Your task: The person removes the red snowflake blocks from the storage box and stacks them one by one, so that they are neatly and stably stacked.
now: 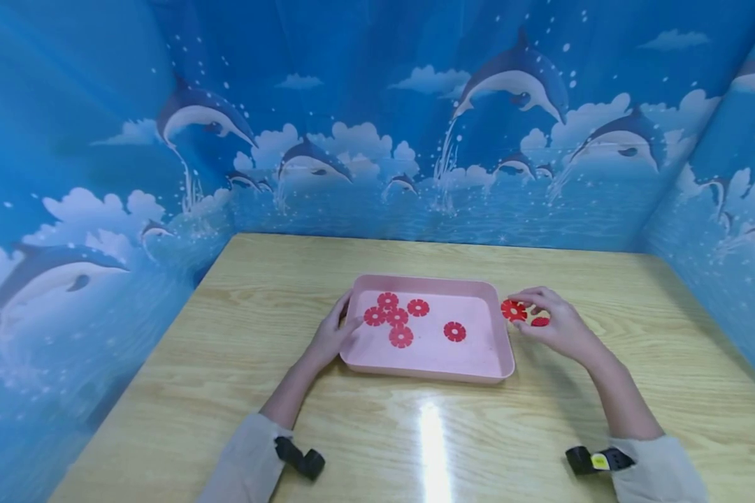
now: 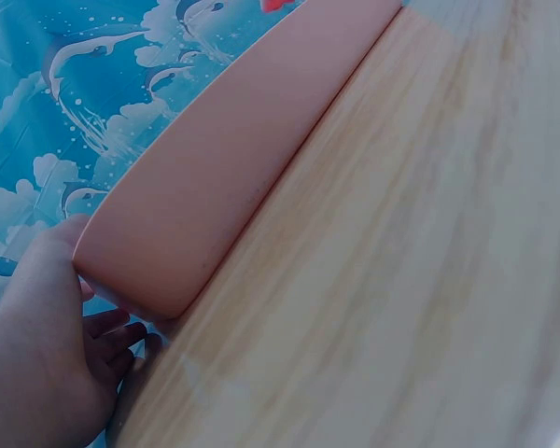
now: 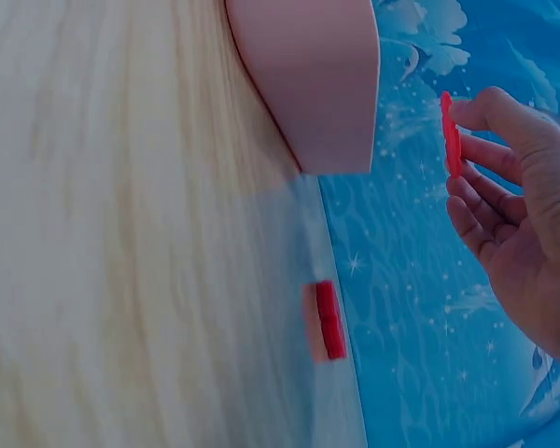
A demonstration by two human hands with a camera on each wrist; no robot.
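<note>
A person's right hand [image 1: 556, 326] pinched a notched red disc [image 1: 509, 312] between thumb and fingertips just outside the right wall of a pink tray [image 1: 428, 360]; the left hand [image 1: 332, 340] gripped the tray's opposite end, thumb over the rim and fingers outside. Six matching discs [image 1: 397, 317] lay in the tray — five clustered toward its left half, one apart to the right; another red piece [image 3: 330, 320], thick as though several discs were stacked, stood on the wood-grain table [image 1: 277, 279] beyond the tray's right end. The work looked partway along; if the discs were bound for the tray, six were in, with the pinched one and the piece on the table left to go — though the moment alone could not settle which way they travelled. The pinched disc sat at the very tips of the right hand's fingers, edge-on in the right wrist view and clear of the table; the piece on the table lay near that hand but apart from it, untouched.
</note>
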